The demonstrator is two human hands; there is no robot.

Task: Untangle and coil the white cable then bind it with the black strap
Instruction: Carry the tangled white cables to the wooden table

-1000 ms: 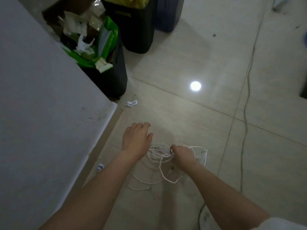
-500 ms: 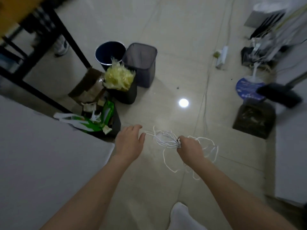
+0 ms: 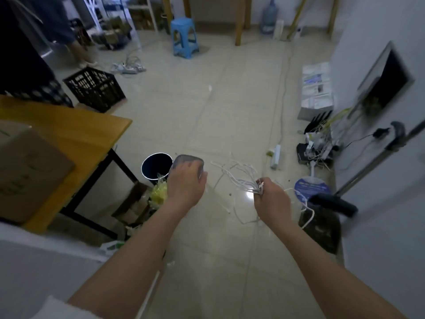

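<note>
A tangled white cable (image 3: 239, 178) hangs in the air above the tiled floor, bunched in my right hand (image 3: 271, 199), which is closed around the bundle. Loose loops spread up and to the left of the fist, and other strands dangle below and to its right. My left hand (image 3: 186, 183) hovers to the left of the cable, palm down, fingers loosely apart, holding nothing and not touching the cable. No black strap is visible.
Two waste bins (image 3: 157, 168) and a yellow bag stand below my left hand. A wooden table (image 3: 76, 132) with a cardboard box is at left, a black crate (image 3: 95, 88) behind it. A power strip (image 3: 276, 156), a fan base (image 3: 311, 187) and a dustpan lie at right.
My right hand has lifted the cable bundle off the floor and the view has swung up from the floor to the room. My left hand has stayed beside it, empty.
</note>
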